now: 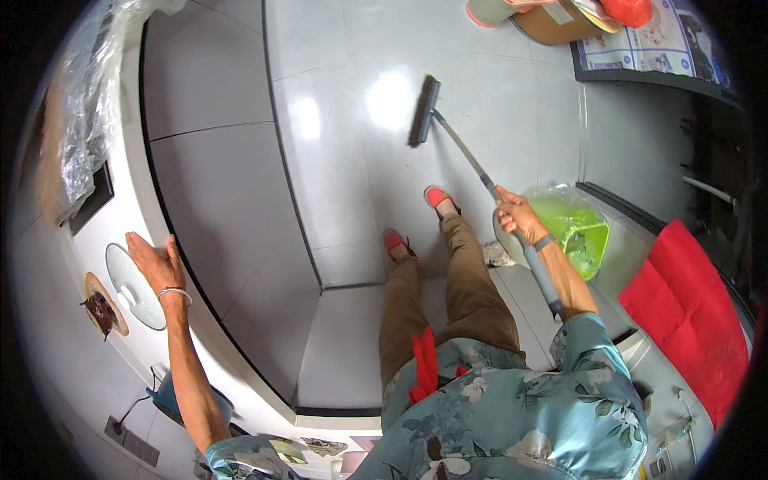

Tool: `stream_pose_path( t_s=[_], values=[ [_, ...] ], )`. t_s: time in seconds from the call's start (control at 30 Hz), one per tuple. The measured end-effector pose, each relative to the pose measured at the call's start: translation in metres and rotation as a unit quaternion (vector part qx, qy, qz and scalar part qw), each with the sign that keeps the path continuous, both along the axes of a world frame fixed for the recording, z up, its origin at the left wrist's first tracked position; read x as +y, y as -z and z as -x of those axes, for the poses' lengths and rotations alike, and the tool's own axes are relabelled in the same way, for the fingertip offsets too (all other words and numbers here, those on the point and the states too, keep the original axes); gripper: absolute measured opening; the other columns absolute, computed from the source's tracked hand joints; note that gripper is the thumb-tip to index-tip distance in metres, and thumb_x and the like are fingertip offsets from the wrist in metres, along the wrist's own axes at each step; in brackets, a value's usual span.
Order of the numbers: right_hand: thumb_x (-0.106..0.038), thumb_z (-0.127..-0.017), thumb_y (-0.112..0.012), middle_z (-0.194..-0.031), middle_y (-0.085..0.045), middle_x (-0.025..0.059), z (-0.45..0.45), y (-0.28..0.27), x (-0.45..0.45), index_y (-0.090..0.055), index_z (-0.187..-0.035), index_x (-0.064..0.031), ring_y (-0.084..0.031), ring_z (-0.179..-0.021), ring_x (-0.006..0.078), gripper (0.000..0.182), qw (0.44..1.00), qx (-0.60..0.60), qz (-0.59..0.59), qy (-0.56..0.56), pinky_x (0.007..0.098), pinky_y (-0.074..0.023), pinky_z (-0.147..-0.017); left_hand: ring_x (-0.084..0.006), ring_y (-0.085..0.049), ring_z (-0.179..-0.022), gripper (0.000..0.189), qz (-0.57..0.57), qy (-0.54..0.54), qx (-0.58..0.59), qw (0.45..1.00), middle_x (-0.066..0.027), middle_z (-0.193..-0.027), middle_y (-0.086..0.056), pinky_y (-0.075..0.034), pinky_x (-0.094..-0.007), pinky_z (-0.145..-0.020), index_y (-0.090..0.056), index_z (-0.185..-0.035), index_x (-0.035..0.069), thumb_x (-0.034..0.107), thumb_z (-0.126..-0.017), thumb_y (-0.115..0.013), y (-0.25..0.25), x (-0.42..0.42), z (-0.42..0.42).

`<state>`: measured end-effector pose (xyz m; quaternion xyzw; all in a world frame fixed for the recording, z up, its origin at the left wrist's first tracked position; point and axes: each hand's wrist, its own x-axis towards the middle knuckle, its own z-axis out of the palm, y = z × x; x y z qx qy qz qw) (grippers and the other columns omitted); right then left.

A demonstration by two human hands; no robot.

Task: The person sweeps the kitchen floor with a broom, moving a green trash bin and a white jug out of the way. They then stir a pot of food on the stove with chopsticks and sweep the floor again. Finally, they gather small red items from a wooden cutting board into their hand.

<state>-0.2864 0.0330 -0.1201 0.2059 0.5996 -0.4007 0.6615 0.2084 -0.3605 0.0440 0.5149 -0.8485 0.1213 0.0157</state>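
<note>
My right hand grips the handle of a long floor brush. A grey grip sleeve runs back from that hand along my forearm. The brush head, blue-grey with dark bristles, lies on the tiled floor ahead of my feet. My left hand lies flat at the white countertop, its thumb spread and nothing held. Beside and partly beneath its fingers is a pale speckled pot lid with a white knob. Small dark specks show on the floor near the brush head.
A bright green bin with a plastic liner stands by my right forearm. Red cloth hangs at the right. A brown drum stands at the far right. Grey cabinet fronts line the left. My red shoes are on the floor.
</note>
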Motion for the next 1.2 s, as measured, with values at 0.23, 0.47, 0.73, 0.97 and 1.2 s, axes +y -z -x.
stream_pose_path(
  t_s=[0.23,0.47,0.73,0.97,1.2],
  values=[
    [0.000,-0.080,-0.046,-0.061,-0.046,-0.0015,-0.075,0.019,0.025,-0.034,-0.129,-0.0169,-0.034,-0.039,0.0071,0.053,0.966,-0.176,0.051,-0.181,0.0179,-0.0276,-0.034,-0.0370,-0.026,-0.123,0.065,0.013,0.025,-0.010,1.000,-0.0254,-0.131,-0.028,-0.020,-0.0395,-0.102,-0.025,-0.127,-0.006,0.022,-0.079,-0.059,0.003,-0.004,-0.016],
    [-0.008,-0.083,-0.049,-0.059,-0.041,0.0001,-0.030,0.158,0.008,-0.040,-0.125,-0.0123,-0.038,-0.042,0.0071,0.044,0.867,-0.104,0.051,-0.485,0.0200,-0.0299,-0.033,-0.0339,-0.026,-0.124,0.067,0.003,0.000,-0.029,1.000,-0.0219,-0.133,-0.028,-0.019,-0.0369,-0.103,-0.025,-0.129,-0.003,0.032,-0.081,-0.056,0.011,-0.010,-0.007],
    [-0.003,-0.082,-0.047,-0.060,-0.040,0.0009,0.097,0.050,0.020,-0.031,-0.131,-0.0116,-0.036,-0.041,0.0071,0.052,0.970,-0.010,-0.038,-0.240,0.0214,-0.0278,-0.032,-0.0336,-0.025,-0.124,0.068,0.010,-0.020,-0.043,0.999,-0.0221,-0.133,-0.027,-0.019,-0.0376,-0.103,-0.024,-0.129,-0.003,0.031,-0.080,-0.057,0.003,-0.006,-0.017],
    [-0.002,-0.082,-0.047,-0.060,-0.043,0.0005,0.102,0.009,0.040,-0.029,-0.132,-0.0133,-0.037,-0.041,0.0067,0.054,0.980,0.043,-0.063,-0.183,0.0205,-0.0293,-0.033,-0.0335,-0.023,-0.125,0.068,-0.007,-0.027,-0.018,0.999,-0.0207,-0.135,-0.025,-0.018,-0.0386,-0.103,-0.021,-0.131,-0.001,0.024,-0.080,-0.058,0.002,-0.001,-0.011],
    [-0.005,-0.084,-0.047,-0.054,-0.038,-0.0024,0.005,-0.017,-0.079,-0.032,-0.132,-0.0176,-0.035,-0.039,0.0070,0.051,0.981,-0.054,0.019,-0.186,0.0216,-0.0277,-0.034,-0.0351,-0.021,-0.126,0.070,-0.024,-0.038,-0.009,0.999,-0.0212,-0.136,-0.020,-0.018,-0.0386,-0.103,-0.018,-0.131,-0.001,0.012,-0.077,-0.059,-0.009,0.003,0.001]
  ],
)
